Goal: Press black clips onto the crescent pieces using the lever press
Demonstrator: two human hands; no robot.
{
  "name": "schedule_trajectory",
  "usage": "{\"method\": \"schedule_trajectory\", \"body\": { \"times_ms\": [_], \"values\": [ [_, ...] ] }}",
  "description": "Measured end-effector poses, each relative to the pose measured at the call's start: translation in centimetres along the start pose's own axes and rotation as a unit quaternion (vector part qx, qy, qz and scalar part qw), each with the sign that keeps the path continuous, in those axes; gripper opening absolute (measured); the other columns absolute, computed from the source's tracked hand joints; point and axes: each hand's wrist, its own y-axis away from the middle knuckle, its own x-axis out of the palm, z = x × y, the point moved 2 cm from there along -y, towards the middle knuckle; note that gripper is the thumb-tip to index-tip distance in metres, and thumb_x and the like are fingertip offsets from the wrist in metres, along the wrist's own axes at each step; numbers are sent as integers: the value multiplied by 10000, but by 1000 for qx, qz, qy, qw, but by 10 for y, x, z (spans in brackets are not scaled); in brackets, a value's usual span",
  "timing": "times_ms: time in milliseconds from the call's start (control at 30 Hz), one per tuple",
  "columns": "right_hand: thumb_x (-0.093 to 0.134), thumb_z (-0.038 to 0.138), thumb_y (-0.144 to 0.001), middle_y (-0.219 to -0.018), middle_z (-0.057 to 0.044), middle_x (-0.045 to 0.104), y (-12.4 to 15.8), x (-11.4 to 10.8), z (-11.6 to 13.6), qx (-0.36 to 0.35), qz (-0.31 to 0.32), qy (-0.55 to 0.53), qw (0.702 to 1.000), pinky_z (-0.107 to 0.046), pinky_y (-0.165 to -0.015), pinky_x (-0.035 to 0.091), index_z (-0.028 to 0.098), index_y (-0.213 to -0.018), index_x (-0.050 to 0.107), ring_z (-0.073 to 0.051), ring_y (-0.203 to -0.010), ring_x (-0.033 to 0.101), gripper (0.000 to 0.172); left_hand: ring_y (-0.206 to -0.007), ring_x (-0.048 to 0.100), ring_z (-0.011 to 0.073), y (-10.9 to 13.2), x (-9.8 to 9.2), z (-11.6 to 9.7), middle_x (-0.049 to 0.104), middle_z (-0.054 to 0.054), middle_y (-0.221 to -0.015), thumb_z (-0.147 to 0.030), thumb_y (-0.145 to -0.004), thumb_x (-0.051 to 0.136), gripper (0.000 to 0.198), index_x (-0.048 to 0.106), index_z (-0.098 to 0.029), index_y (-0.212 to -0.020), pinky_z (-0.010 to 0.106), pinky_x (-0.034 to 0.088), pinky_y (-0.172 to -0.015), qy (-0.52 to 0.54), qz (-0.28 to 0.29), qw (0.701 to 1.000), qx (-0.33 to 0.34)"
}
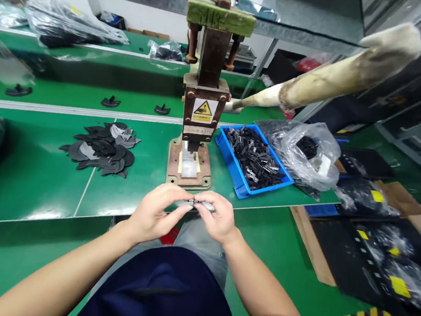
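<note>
Just in front of the table's edge, my left hand (pixel 158 211) and my right hand (pixel 218 216) pinch a small grey piece (pixel 209 206) between thumbs and fingertips. Fingers cover most of it, so its full shape is hidden. Directly beyond the hands stands a hand press (pixel 206 103) with a brown base (pixel 205 167) and a light metal fixture (pixel 189 167) under its ram. To the left lies a loose pile of dark curved flat pieces (pixel 102 147), a few lighter grey. On the right, a blue tray (pixel 242 190) holds many small black parts (pixel 253 157).
The press's long lever (pixel 315 76) reaches out to the upper right. Clear plastic bags (pixel 318 158) lie beyond the tray. Several small black curved parts (pixel 110 101) sit on the green strip behind. An open cardboard box (pixel 313 247) with bagged parts stands at the right.
</note>
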Motion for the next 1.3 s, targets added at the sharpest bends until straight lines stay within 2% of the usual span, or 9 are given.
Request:
{"method": "schedule_trajectory", "body": {
  "times_ms": [367, 500, 633, 733, 833, 933, 1000, 1100, 1300],
  "values": [
    [660, 180, -980, -1028, -29, 814, 2, 7, 0, -12, 29, -12, 999, -324, -863, 659, 272, -1179, 703, -163, -932, 781, 223, -964, 751, 195, 8, -3, -3, 805, 56, -1070, -158, -975, 730, 285, 724, -275, -1235, 363, 598, -860, -21, 8, 1000, -10],
    [695, 245, -970, -1236, -58, 785, -13, -9, -4, -5, 60, 29, 998, -408, -1041, 635, 288, -1293, 661, -209, -1160, 753, 328, -962, 757, 208, 4, -11, 21, 811, 58, -1065, -266, -1014, 682, 146, 754, -271, -1141, 381, 597, -882, -71, 11, 997, -42],
    [715, 369, -964, -1375, -116, 677, -70, -65, -2, -5, -69, 87, 994, -489, -1116, 604, 263, -1364, 613, -262, -1274, 687, 426, -995, 749, 221, -13, -22, 75, 807, 70, -1074, -381, -1041, 605, 226, 767, -234, -1099, 371, 599, -927, -123, -27, 986, -106],
    [688, 573, -960, -1437, -120, 616, -132, -109, 23, -108, -181, 81, 974, -459, -1122, 604, 257, -1444, 527, -262, -1335, 666, 600, -1039, 742, 226, -34, -22, 110, 805, 69, -1112, -375, -1052, 565, 264, 768, -218, -1116, 364, 582, -971, -171, -19, 978, -118],
    [523, 725, -962, -1433, -76, 639, -183, -128, 57, -170, -174, 93, 965, -370, -1086, 580, 231, -1376, 567, -224, -1335, 682, 646, -1099, 721, 251, -53, -16, 127, 794, 83, -1142, -334, -1057, 532, 275, 768, -213, -1128, 382, 561, -995, -226, 32, 967, -115],
    [174, 734, -975, -1197, 12, 714, -203, -122, 79, -171, -142, 121, 967, -324, -912, 565, 146, -1111, 631, -140, -1130, 752, 757, -1110, 701, 267, -65, -9, 131, 778, 100, -1138, -267, -1048, 511, 283, 771, -213, -1147, 392, 552, -976, -276, 88, 952, -96],
    [194, 705, -1004, -997, 58, 687, -200, -112, 82, -163, -157, 98, 969, -311, -859, 570, 154, -972, 605, -77, -950, 761, 688, -1091, 692, 278, -70, -6, 130, 769, 112, -1143, -223, -1036, 502, 304, 774, -215, -1170, 412, 547, -959, -303, 116, 943, -74],
    [569, 570, -1023, -804, 69, 592, -179, -95, 76, -152, -185, -4, 971, -360, -871, 639, 227, -840, 551, -76, -769, 697, 389, -1074, 680, 298, -73, -3, 128, 756, 126, -1162, -187, -1019, 503, 332, 780, -221, -1199, 447, 535, -937, -335, 151, 929, -45],
    [676, 375, -934, -674, 29, 565, -114, -68, 46, -163, -222, -3, 961, -614, -1073, 602, 279, -697, 532, -206, -829, 673, 293, -1076, 669, 305, -74, -2, 129, 745, 134, -1147, -170, -1029, 476, 361, 787, -224, -1204, 462, 523, -917, -333, 167, 927, -48]
  ]
}}
